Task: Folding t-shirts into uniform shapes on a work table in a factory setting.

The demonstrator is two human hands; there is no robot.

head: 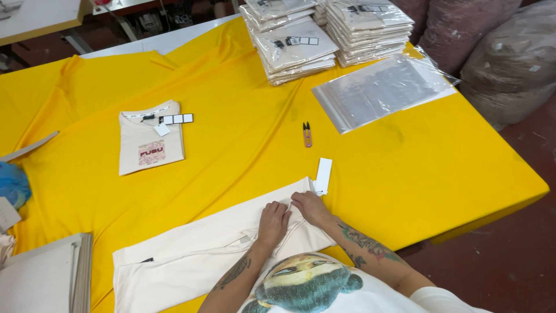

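Note:
A cream shirt [197,255] lies spread on the yellow cloth-covered table [405,168] in front of me. My left hand [272,223] presses flat on the shirt near its right end. Beside it, my right hand [311,207] pinches the shirt's edge close to a white hang tag [323,175]. A folded cream shirt with a printed patch and tags [150,139] rests farther left on the table. Small orange thread snips [307,134] lie beyond the tag.
Stacks of bagged folded shirts [324,35] stand at the far edge, with a pile of clear plastic bags [385,90] to their right. Large wrapped bundles [509,64] sit off the table's right. A flat grey-white board [43,278] lies at lower left.

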